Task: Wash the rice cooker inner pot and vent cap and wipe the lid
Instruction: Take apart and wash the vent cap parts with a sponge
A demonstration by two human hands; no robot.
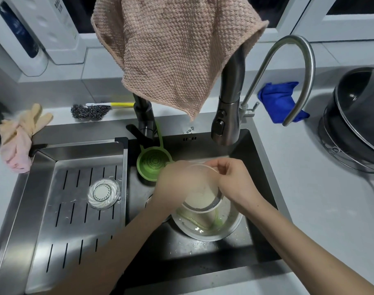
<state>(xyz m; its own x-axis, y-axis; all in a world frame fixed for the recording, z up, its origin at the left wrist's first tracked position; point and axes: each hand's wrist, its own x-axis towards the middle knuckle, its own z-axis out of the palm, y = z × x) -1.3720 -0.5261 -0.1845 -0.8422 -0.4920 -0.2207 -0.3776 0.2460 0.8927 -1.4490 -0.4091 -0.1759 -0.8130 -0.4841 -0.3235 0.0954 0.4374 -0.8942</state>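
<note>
Held tilted over the dark sink [203,262], just above a shallow steel bowl [230,226]: a round white disc with a clear rim [203,199]. Pinched at its upper edge by fingers of the right hand [235,177]. Against its face, the left hand [177,177], too blurred to tell whether gripping. Well apart, lying on the slotted steel draining tray [75,231], a small round clear cap [104,193]. Far right on the grey bench [309,188], a black round pot [356,116].

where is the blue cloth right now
In the head view the blue cloth lies on the counter at right, behind the sink, under the arched steel tap, left of the black pot.
</note>
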